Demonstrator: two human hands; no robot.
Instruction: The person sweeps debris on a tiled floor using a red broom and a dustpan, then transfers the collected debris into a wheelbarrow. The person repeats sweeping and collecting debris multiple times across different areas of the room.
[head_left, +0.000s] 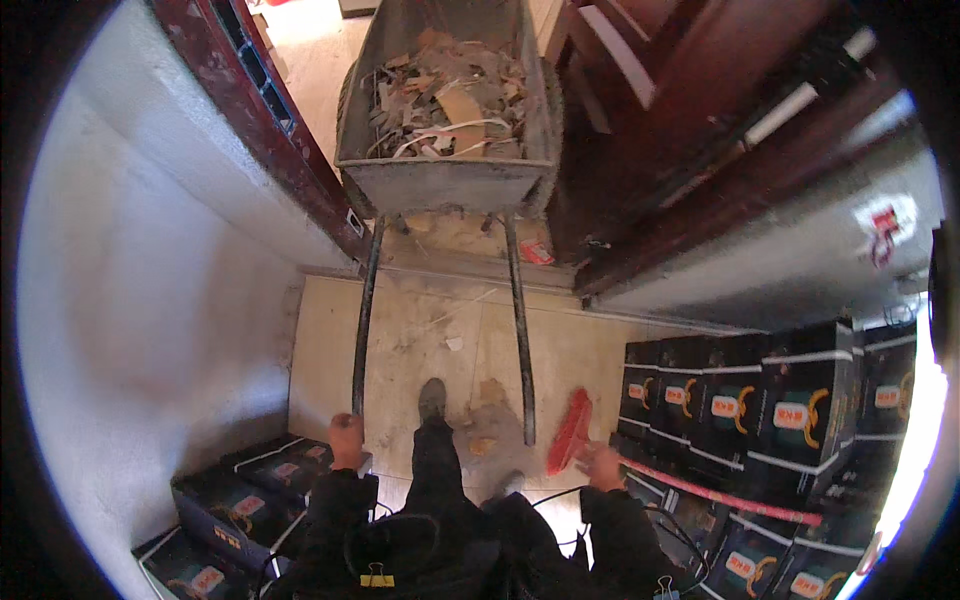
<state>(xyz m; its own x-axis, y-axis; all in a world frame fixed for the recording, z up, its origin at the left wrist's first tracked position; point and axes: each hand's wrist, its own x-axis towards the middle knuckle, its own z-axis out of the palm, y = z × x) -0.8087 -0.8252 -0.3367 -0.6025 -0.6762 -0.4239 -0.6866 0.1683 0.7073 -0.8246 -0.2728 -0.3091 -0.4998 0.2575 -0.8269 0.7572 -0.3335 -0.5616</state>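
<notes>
A metal wheelbarrow (446, 184) stands ahead of me across a doorway, its tray holding rubble, cardboard scraps and pale strips. Its two dark bar handles point towards me. My left hand (346, 442) is curled at the end of the left handle (367, 322). My right hand (599, 465) is to the right of the right handle (521, 337), apart from it, with its fingers loosely spread. Under or behind this hand lies a red broom (571, 431), its long handle slanting off to the right over black boxes. Dust and scraps (491, 431) lie on the floor between the handles.
Stacked black boxes (799, 409) line the right side; more boxes (247, 510) stand low at the left. A dark red door frame (300, 142) and a dark red door (697, 97) flank the wheelbarrow. A raised threshold (465, 274) crosses the floor beneath its handles.
</notes>
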